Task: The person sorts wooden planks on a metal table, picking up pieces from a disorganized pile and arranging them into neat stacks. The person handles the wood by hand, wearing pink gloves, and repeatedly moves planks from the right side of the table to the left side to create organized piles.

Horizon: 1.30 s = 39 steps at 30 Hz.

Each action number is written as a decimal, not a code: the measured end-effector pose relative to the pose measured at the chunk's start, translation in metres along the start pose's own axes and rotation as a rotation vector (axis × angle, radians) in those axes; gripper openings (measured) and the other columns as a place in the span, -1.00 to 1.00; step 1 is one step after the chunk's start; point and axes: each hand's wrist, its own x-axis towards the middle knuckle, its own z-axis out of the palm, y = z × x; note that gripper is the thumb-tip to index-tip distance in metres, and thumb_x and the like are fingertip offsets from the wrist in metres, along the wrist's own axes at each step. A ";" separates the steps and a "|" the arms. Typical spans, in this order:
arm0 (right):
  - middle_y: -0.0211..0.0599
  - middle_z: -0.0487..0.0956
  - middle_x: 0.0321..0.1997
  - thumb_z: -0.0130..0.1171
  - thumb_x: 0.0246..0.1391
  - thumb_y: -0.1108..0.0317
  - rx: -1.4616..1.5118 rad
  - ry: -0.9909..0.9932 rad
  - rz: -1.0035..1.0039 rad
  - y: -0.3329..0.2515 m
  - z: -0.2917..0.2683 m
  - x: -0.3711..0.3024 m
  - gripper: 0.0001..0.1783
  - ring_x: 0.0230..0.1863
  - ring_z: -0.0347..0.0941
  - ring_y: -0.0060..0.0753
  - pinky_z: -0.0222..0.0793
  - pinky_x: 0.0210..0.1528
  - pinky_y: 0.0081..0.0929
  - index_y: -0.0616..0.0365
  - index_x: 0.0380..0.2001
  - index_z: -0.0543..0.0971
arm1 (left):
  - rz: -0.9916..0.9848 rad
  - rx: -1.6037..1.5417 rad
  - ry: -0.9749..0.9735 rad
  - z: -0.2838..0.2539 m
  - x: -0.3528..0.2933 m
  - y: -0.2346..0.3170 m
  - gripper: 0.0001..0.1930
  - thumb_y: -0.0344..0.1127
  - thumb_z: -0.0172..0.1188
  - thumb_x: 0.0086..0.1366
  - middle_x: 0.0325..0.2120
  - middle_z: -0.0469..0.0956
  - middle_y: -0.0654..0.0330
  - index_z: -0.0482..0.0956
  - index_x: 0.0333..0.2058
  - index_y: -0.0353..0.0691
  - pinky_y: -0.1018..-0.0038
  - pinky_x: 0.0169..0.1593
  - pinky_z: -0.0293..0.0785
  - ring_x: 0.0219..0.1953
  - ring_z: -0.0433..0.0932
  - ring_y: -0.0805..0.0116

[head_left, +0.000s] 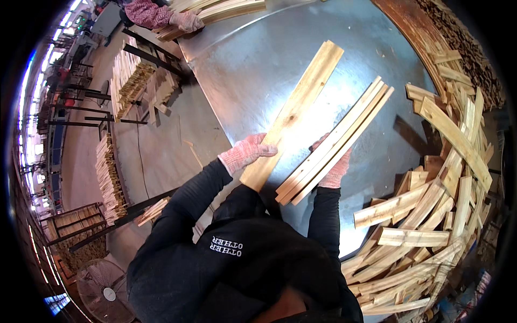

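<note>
My left hand (249, 153), in a pink knitted glove, grips the near part of a single wooden board (295, 113), its thumb lying on the broad face. The board shows a dark knot and slants away to the upper right. To its right, my right hand (337, 166), gloved alike, is closed round a small stack of wooden strips (339, 141) turned edge up. The strips hide some of its fingers. Board and stack are apart, both held over a shiny metal table (237, 75).
A large heap of loose boards (420, 215) lies along the right side. At the far left of the table, a co-worker's gloved hand (187, 21) rests on more boards (231, 9). Stacked strips (129, 75) stand on racks at left, with a floor fan (105, 290) at lower left.
</note>
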 end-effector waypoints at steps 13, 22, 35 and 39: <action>0.33 0.36 0.29 0.07 0.24 -0.16 -2.069 0.577 0.091 0.125 0.142 0.060 -0.02 0.23 0.35 0.43 0.37 0.19 0.03 0.18 0.48 -0.04 | 0.106 -0.510 -0.391 -0.116 0.091 0.036 -0.28 -0.12 0.36 0.22 0.02 0.56 0.13 0.34 0.28 -0.30 0.38 0.10 0.52 0.01 0.57 0.34; 0.17 0.44 0.29 0.29 0.14 0.04 -1.548 0.288 0.187 0.142 0.137 0.117 0.16 0.28 0.41 0.01 0.32 0.26 -0.33 0.24 0.51 -0.22 | 0.001 -0.665 -0.374 -0.192 0.106 0.039 -0.46 -0.26 0.20 0.32 -0.05 0.57 0.20 0.38 0.23 -0.32 0.44 -0.01 0.54 -0.11 0.57 0.44; 0.33 0.41 0.14 0.47 -0.14 -0.02 -2.092 0.531 -0.266 0.235 0.138 0.135 0.35 0.12 0.44 0.27 0.43 0.16 -0.11 0.35 0.47 -0.16 | -0.035 0.224 0.210 -0.316 0.166 0.056 -0.47 -0.22 0.40 0.22 -0.23 0.64 0.28 0.51 0.11 -0.30 0.47 -0.08 0.53 -0.19 0.57 0.51; 0.00 0.48 0.10 0.46 -0.10 0.03 -1.537 0.343 -0.046 0.215 0.140 0.138 0.12 0.06 0.47 -0.01 0.44 0.14 -0.17 0.26 0.42 0.12 | 0.009 1.022 0.563 -0.420 0.183 0.079 -0.44 0.09 0.31 0.22 -0.19 0.65 0.01 0.54 0.10 -0.09 0.28 -0.09 0.57 -0.13 0.64 0.09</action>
